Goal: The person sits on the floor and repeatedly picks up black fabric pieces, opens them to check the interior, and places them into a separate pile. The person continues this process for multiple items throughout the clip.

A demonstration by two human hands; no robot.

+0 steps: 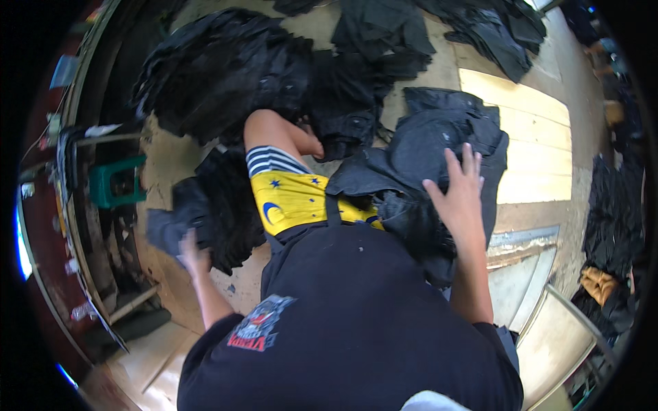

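Note:
My right hand (458, 198) is open, fingers spread, over a stack of black denim garments (418, 154) lying to the right of my lap. Part of that cloth reaches across my yellow shorts (295, 198). On the other side, my left hand (194, 252) is at the near edge of a dark grey folded garment (179, 218). Motion smears its fingers, so whether they grip the cloth cannot be told. That garment lies against a pile of black clothes (229, 205) beside my thigh.
A large heap of black garments (219, 75) lies ahead of my bent leg, with more dark clothes (384, 34) farther off. A green plastic stool (118, 182) stands at the left. Pale yellow boards (534, 137) lie at the right, near a metal-framed panel (558, 342).

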